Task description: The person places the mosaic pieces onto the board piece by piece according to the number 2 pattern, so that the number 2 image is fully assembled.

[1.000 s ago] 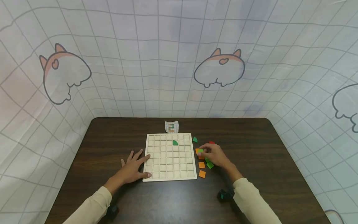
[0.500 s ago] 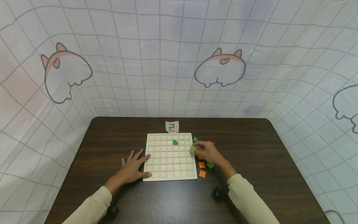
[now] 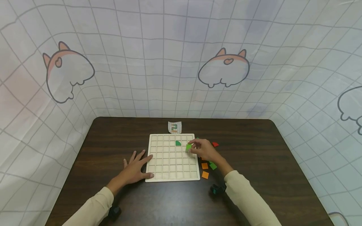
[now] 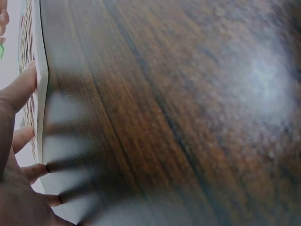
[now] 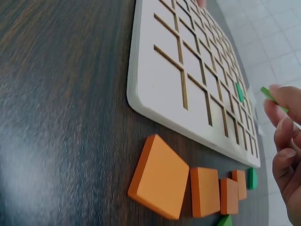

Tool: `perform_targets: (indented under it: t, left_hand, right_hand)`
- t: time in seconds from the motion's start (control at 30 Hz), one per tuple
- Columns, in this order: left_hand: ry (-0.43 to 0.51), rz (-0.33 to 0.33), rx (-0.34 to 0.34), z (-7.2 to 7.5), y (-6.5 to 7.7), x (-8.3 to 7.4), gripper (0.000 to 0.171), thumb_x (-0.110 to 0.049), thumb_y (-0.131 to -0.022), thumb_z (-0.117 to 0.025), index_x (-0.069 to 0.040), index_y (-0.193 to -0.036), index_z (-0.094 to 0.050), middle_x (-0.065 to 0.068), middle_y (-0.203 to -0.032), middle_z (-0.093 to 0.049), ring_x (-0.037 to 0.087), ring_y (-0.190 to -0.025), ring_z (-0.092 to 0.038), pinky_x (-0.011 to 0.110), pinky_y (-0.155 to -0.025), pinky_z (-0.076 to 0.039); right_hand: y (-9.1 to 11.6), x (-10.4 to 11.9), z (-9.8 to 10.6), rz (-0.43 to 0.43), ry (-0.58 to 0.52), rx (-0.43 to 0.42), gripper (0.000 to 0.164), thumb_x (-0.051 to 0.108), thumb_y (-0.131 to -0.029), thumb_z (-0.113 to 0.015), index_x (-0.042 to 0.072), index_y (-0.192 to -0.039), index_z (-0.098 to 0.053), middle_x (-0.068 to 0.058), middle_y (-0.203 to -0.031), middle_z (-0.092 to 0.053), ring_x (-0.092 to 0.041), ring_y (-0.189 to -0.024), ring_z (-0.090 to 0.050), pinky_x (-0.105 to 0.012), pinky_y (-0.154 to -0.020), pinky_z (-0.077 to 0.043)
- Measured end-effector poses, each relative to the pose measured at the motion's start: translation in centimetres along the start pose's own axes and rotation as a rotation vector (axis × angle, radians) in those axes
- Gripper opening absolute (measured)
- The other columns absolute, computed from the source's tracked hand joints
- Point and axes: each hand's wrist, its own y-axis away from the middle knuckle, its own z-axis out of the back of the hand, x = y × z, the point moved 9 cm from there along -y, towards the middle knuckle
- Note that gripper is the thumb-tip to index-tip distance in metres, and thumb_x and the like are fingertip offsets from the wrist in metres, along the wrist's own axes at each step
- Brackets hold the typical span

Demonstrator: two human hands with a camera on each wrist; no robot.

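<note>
A light green square tile (image 3: 188, 147) is pinched between the thumb and fingers of my right hand (image 3: 205, 150), held over the right part of the board. The pale grid board (image 3: 172, 158) has raised lines forming square cells. One dark green quarter-round tile (image 3: 178, 143) lies in a cell near its top. My left hand (image 3: 133, 171) rests with spread fingers at the board's left edge, thumb and index finger on the rim, the other fingertips on the table in the left wrist view. In the right wrist view the held tile (image 5: 274, 99) shows edge-on, above the board's surface.
Several orange square tiles (image 5: 160, 178) lie along the board's right side, with green tiles (image 3: 213, 165) beside them. A red tile (image 3: 215, 144) lies farther right. Behind the board is a small printed pattern card (image 3: 174, 127). The dark wooden table (image 3: 113, 138) meets a hanging sheet at the back.
My right hand has carried the light green tile leftward from the loose pieces to over the board. The left hand stays at the board's left edge.
</note>
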Motion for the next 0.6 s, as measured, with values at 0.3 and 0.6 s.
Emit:
perform_targets:
  t: [0.3,0.6]
  left_hand:
    - [0.011,-0.001,-0.002,0.1,0.1,0.0,0.087,-0.054,-0.083,-0.077,-0.018,-0.154,-0.042,0.021,-0.165,-0.020,0.056,-0.150,-0.004,0.089,-0.100,0.000]
    - [0.014,-0.005,0.003,-0.1,0.0,0.3,0.087,-0.055,-0.084,-0.076,-0.020,-0.155,-0.041,0.020,-0.166,-0.019,0.056,-0.150,-0.003,0.088,-0.100,0.001]
  right_hand:
    - [-1.2,0.3,-1.5,-0.052,-0.029,0.034,0.027,0.017,-0.094,-0.071,0.012,-0.121,-0.070,-0.004,-0.096,-0.067,-0.010,-0.057,-0.053,-0.026,-0.054,-0.046]
    - [-2.6,0.7,-2.9,-0.027,-0.098,0.036,0.027,0.014,-0.093,-0.072,0.010,-0.120,-0.070,-0.005,-0.093,-0.067,-0.016,-0.058,-0.057,-0.027,-0.054,-0.048]
